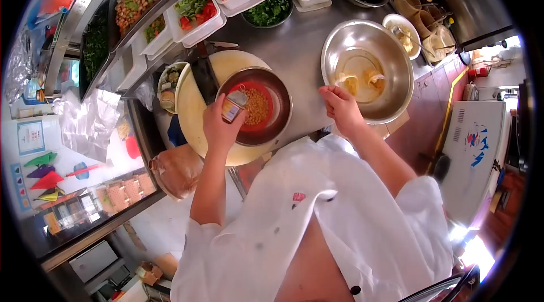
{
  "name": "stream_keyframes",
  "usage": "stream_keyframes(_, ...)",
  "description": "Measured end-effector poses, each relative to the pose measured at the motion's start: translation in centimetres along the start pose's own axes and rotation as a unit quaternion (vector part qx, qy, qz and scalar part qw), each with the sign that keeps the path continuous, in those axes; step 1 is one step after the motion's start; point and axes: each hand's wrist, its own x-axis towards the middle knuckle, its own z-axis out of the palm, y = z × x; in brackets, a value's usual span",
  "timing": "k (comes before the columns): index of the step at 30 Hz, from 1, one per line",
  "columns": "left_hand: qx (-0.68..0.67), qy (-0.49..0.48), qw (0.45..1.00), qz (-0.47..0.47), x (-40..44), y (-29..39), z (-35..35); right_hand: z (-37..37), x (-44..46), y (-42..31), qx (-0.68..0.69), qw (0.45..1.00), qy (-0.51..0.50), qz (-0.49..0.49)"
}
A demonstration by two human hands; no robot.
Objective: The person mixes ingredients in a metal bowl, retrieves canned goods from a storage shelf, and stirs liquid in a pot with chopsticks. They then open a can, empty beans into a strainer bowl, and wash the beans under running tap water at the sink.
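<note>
My left hand is closed around a small labelled container, held at the left side of a metal bowl. Inside that bowl, small tan pieces like beans or peanuts lie in a red dish or sieve. The bowl rests on a round cutting board. My right hand has its fingers pinched together at the left rim of a large steel bowl. Whether anything is between those fingers is hidden. Yellowish, wet food lies in the large bowl.
A dark cleaver lies on the board's upper left. White tubs of cut vegetables and a bowl of chopped greens line the back. A white bowl with a spoon stands at the right, near brown containers.
</note>
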Motion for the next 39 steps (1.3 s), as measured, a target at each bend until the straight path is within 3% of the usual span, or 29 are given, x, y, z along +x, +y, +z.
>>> stream_keyframes(4, -0.077, 0.116, 0.990, 0.018, -0.3, -0.2, 1.5, -0.6, 1.1, 0.0, 0.004, 1.000, -0.019, -0.008)
stream_keyframes(7, 0.012, -0.087, 0.995, -0.055, -0.6, -2.0, 2.9, -0.1, 0.3, 0.1, -0.007, 0.999, -0.032, -0.001)
stream_keyframes(14, -0.133, 0.116, 0.983, -0.041, 0.0, 2.4, -0.8, -0.1, 0.9, 0.9, -0.002, 1.000, -0.023, 0.009)
stream_keyframes(17, -0.023, -0.082, 0.992, -0.091, -0.7, -2.6, 3.0, 0.2, 0.5, 0.9, -0.012, 0.999, -0.037, 0.020)
stream_keyframes(22, -0.116, 0.036, 0.990, -0.071, -0.1, 1.9, -2.4, -0.2, 1.0, 1.1, 0.008, 1.000, -0.016, -0.003)
stream_keyframes(26, -0.092, 0.149, 0.984, 0.011, -0.2, -0.4, 2.2, 0.2, 0.6, 0.7, 0.002, 0.999, -0.032, 0.005)
stream_keyframes(27, -0.033, -0.044, 0.998, -0.035, -0.5, -2.2, 2.9, 0.3, 0.4, 0.6, -0.003, 0.999, -0.036, 0.009)
stream_keyframes(31, -0.043, -0.018, 0.998, -0.038, -0.5, -1.0, 0.7, -0.4, 0.6, 1.2, 0.001, 1.000, -0.017, 0.000)
stream_keyframes(35, -0.139, 0.115, 0.983, -0.042, 0.3, 2.1, -1.2, -1.0, 1.1, 1.7, 0.007, 1.000, -0.022, 0.016)
stream_keyframes(39, -0.006, -0.118, 0.990, -0.082, -0.7, -3.0, 3.4, 0.2, 0.7, 1.2, -0.001, 0.999, -0.027, 0.023)
